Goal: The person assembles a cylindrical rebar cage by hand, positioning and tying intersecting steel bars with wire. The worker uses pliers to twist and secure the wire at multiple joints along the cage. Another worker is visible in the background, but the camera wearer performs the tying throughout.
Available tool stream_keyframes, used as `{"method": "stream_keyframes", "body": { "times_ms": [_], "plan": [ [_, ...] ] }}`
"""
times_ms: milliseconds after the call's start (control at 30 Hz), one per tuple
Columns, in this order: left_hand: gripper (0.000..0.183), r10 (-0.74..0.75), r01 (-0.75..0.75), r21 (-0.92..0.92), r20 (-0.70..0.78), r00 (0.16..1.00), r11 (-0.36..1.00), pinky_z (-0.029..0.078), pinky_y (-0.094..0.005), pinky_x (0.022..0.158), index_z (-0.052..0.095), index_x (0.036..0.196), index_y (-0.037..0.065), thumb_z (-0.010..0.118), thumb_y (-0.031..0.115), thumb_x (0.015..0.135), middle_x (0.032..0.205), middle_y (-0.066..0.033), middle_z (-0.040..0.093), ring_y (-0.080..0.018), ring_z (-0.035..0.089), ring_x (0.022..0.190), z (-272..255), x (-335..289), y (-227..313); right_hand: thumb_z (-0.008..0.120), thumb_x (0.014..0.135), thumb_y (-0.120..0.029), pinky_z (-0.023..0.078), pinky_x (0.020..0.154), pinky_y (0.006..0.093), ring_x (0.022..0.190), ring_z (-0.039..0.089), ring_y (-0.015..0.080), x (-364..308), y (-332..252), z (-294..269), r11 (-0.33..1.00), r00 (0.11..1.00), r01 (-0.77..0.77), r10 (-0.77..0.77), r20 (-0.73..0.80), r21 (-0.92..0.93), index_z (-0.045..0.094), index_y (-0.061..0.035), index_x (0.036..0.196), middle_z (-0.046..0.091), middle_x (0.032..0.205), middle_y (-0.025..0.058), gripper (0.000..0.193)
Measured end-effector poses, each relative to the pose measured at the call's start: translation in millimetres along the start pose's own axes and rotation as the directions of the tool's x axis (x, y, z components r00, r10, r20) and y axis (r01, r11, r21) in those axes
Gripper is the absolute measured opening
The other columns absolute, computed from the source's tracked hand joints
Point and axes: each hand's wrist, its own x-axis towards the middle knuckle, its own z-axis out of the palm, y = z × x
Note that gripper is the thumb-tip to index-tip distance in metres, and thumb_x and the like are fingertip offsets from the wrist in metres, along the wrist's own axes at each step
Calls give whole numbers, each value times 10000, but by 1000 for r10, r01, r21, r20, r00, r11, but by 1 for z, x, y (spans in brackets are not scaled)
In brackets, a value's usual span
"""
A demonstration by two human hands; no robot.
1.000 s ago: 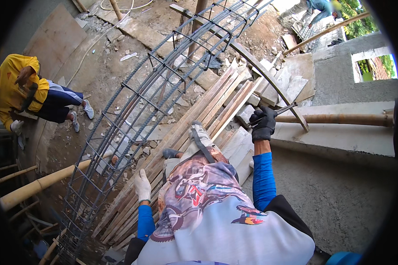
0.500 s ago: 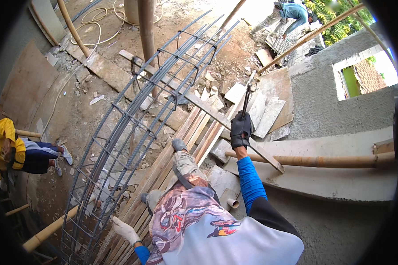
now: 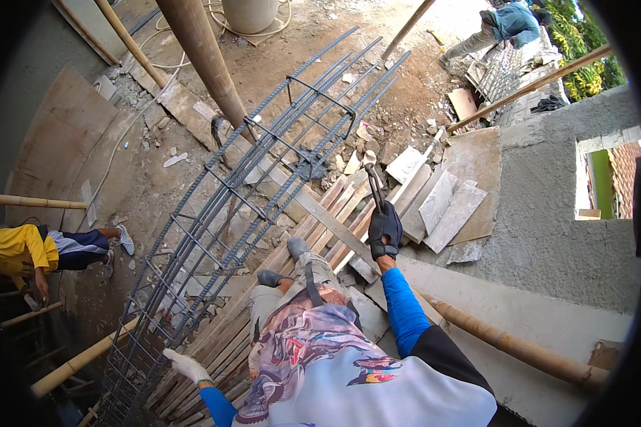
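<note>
My right hand (image 3: 385,231), in a black glove, is closed round the handles of dark metal pincers (image 3: 374,186). Their head points up and away, above timber planks and rubble. A long rebar cage (image 3: 224,196) of ribbed bars and square stirrups runs diagonally from the lower left to the upper middle. White-gloved, my left hand (image 3: 188,366) is beside the cage's near end, its fingers stretched toward a bar. Whether the fingertips touch the bar I cannot tell. A flat wooden bar (image 3: 331,224) passes beneath the cage toward my right hand.
Timber planks (image 3: 210,349) lie under my feet. Bamboo poles (image 3: 203,60) cross the site, one (image 3: 506,341) along the right ledge. A person in yellow (image 3: 25,249) is at left; another in blue (image 3: 513,25) bends at far right. Broken slabs (image 3: 452,213) lie by the grey wall (image 3: 541,178).
The view has shifted, so the cage and wall appear moved. My right hand has lowered slightly with the pincers, whose head now tilts left. My left hand has come closer to the cage.
</note>
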Motion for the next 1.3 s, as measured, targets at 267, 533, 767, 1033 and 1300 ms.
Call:
{"method": "stream_keyframes", "body": {
  "times_ms": [267,533,767,1033,1300],
  "plan": [
    [796,-340,340,-382,69,938,860,284,-398,491,566,879,40,558,835,885,714,-20,415,-190,385,580,22,7,34,544,961,-266,520,801,490,942,665,449,-37,-12,19,981,978,-162,174,112,-108,697,-76,1039,694,950,219,256],
    [630,-348,342,-493,82,934,800,208,-381,405,449,747,154,588,736,942,551,6,348,-184,311,403,34,7,33,518,995,-315,501,824,522,975,649,463,-52,1,42,977,978,-159,176,115,-141,676,-16,1025,685,993,242,339],
    [801,-389,351,-440,4,921,827,334,-430,443,601,1051,4,559,792,917,684,-61,532,-232,439,473,41,10,33,520,980,-383,505,823,544,990,661,492,-45,8,49,929,938,-244,299,177,-278,707,-18,1046,708,997,281,415],
    [1049,-530,449,-569,28,848,689,329,-474,1209,333,1596,-38,441,793,965,1658,-220,359,-363,405,1491,46,-1,67,488,1025,-408,494,781,541,915,662,473,-28,29,59,974,941,-128,179,288,-187,668,-5,984,690,947,275,443],
    [962,-471,331,-527,-153,869,782,445,-478,1085,545,1395,-132,473,736,986,1473,-285,564,-433,570,1316,59,21,46,491,1012,-374,489,788,512,919,657,444,-19,34,75,974,932,-55,129,340,-218,636,4,1013,679,942,268,405]
  ]
}}
